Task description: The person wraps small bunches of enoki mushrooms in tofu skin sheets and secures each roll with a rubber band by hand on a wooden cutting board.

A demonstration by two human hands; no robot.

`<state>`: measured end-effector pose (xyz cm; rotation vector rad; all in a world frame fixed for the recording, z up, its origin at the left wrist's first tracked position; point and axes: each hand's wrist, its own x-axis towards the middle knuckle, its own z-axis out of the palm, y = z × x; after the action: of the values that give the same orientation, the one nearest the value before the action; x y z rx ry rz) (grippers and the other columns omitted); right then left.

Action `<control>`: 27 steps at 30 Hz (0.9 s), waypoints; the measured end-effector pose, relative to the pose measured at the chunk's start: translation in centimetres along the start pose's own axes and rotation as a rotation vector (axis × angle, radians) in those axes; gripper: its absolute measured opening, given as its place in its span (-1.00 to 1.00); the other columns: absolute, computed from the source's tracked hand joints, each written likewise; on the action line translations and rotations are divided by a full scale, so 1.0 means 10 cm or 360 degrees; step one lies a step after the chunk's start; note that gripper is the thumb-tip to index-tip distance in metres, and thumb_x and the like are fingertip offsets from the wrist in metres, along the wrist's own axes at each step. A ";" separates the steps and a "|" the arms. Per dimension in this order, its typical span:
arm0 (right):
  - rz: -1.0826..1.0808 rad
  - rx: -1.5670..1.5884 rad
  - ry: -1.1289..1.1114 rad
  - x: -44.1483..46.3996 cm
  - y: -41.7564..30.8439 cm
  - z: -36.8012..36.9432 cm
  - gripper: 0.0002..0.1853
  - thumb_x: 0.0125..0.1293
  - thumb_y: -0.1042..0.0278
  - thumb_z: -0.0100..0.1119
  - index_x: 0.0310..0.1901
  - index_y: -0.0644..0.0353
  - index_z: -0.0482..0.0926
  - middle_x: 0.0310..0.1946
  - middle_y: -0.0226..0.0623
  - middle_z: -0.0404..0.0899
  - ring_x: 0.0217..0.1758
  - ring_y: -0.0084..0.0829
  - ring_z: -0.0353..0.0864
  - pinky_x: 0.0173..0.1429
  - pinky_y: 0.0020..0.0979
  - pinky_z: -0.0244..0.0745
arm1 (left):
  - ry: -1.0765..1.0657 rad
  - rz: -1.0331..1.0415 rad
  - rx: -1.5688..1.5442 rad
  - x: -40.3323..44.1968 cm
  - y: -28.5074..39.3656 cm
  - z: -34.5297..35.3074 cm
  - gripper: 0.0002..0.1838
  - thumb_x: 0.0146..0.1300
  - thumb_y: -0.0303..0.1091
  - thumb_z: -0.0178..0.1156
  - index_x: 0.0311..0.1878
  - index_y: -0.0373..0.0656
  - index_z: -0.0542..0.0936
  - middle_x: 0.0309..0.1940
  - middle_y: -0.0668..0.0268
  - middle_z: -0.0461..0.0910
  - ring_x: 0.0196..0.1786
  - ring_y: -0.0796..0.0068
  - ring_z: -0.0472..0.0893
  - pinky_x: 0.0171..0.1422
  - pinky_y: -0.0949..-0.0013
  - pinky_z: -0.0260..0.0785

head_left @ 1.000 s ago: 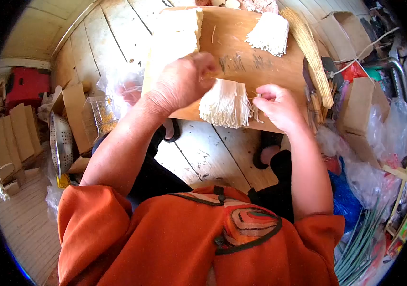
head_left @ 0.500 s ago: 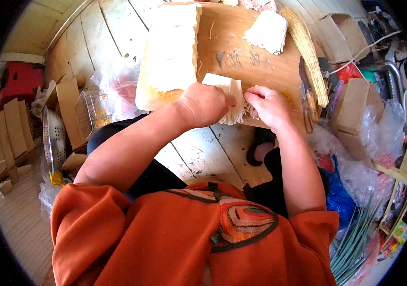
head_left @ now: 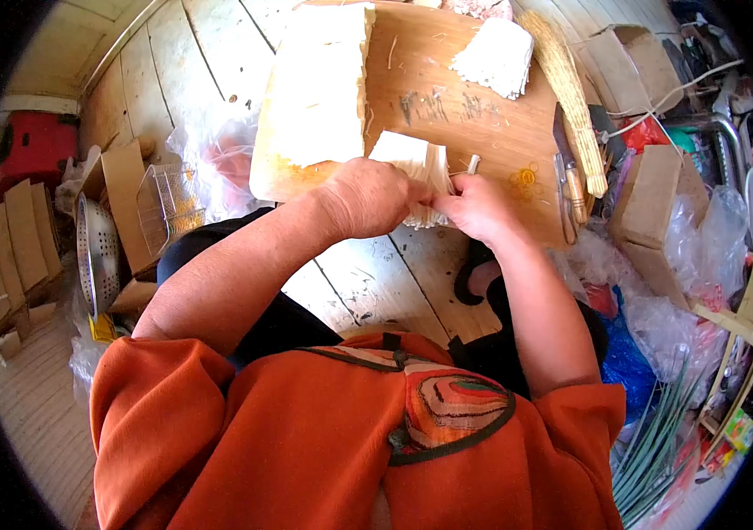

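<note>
On the wooden board's near edge lies a bundle of thin white strands, its fringed end toward me. My left hand is closed on the left side of this bundle, with its fingertips at the fringed end. My right hand is closed in a pinch at the bundle's right side, touching my left fingers. A small pale rolled strip sticks up from my right fingers. A large white layered stack covers the board's left part. Another white fringed bundle lies at the far right.
The wooden board carries yellow rubber bands and knives near its right edge. A long straw-like bundle lies along that side. A perforated metal colander and cardboard stand left; plastic bags and boxes crowd the right.
My right hand has moved slightly left and down until its fingers meet my left hand's. The pale rolled strip now shows above the right fingers. My left hand stays on the bundle.
</note>
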<state>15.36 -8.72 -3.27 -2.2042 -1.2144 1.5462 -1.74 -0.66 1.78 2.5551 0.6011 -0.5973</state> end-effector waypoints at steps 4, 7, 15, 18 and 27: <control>-0.0107 -0.0335 0.0138 -0.08 -0.15 -0.05 -0.59 0.08 0.13 0.17 -0.15 0.30 0.63 -0.27 0.07 0.65 -0.17 -0.08 0.66 -0.03 -0.20 0.51 | 0.0003 -0.0003 -0.0041 0.00 -0.01 -0.01 -0.62 0.27 -0.16 0.07 0.16 0.38 0.50 -0.31 0.22 0.66 -0.24 0.16 0.67 -0.11 0.09 0.53; -0.0155 -0.0370 0.0182 -0.03 -0.11 -0.04 -0.60 0.09 0.15 0.14 -0.16 0.33 0.62 -0.27 0.10 0.64 -0.16 -0.05 0.65 0.00 -0.19 0.51 | -0.0016 -0.0023 -0.0041 -0.01 0.00 -0.04 -0.62 0.27 -0.18 0.05 0.17 0.39 0.49 -0.31 0.21 0.66 -0.23 0.17 0.67 -0.10 0.10 0.52; -0.0044 -0.0354 0.0023 -0.06 -0.18 -0.36 -0.59 0.12 0.17 0.06 -0.13 0.34 0.58 -0.24 0.11 0.62 -0.16 -0.04 0.64 -0.04 -0.17 0.50 | -0.0213 -0.0260 -0.0125 0.02 0.10 -0.15 -0.63 0.27 -0.34 0.03 0.11 0.26 0.57 -0.05 0.30 0.65 0.05 0.34 0.62 0.12 0.30 0.45; -0.0144 -0.0301 0.0133 0.11 0.08 -0.40 -0.59 0.18 0.14 -0.01 -0.15 0.34 0.57 -0.33 -0.02 0.64 -0.30 -0.18 0.64 -0.14 -0.26 0.48 | -0.0124 -0.0212 -0.0112 0.06 0.04 -0.03 -0.66 0.28 -0.29 0.04 0.09 0.27 0.58 -0.13 0.28 0.66 -0.02 0.30 0.64 0.08 0.24 0.46; -0.0217 0.0264 0.0199 -0.21 0.06 -0.66 -0.76 0.15 0.35 -0.04 -0.25 0.30 0.55 -0.47 -0.52 0.48 -0.44 -0.66 0.38 -0.33 -0.54 0.31 | 0.0093 -0.0117 -0.0936 0.15 -0.06 -0.14 -0.55 0.11 -0.18 0.28 0.10 -0.02 0.57 -0.15 0.19 0.66 -0.05 0.28 0.64 0.11 0.32 0.45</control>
<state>20.99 -8.65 0.73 -2.0353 -1.1303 1.3818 -0.38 1.02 2.00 2.0082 0.7622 -0.3069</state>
